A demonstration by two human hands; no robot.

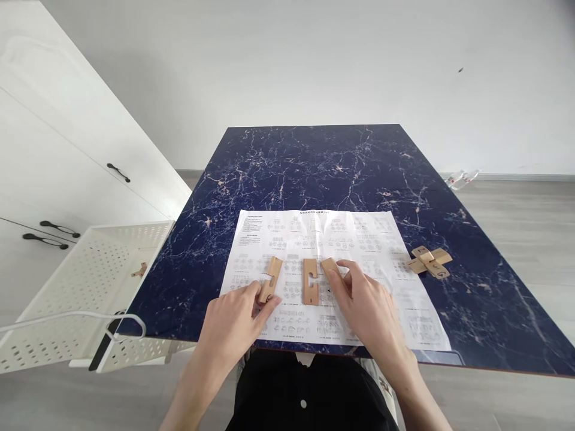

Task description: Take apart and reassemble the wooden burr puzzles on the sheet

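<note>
My left hand (242,311) pinches the lower end of a notched wooden puzzle piece (272,272), which leans slightly to the right over the instruction sheet (291,332). Between my hands, a second notched wooden piece (307,281) lies on the sheet with its cutout facing right, touched by neither hand. My right hand (366,296) has its thumb and fingers around another wooden piece (329,264); only the upper part of that one shows, the rest being covered by my fingers. Off the sheet's right edge, several lettered wooden pieces (431,262) form a crossed cluster.
Beneath the sheet is a dark blue marble-patterned table (305,167). To the left stands a white perforated basket (103,257) with a small wooden object (140,269) in it, and a white cable (81,313) crosses in front. White cabinets (67,131) line the left side.
</note>
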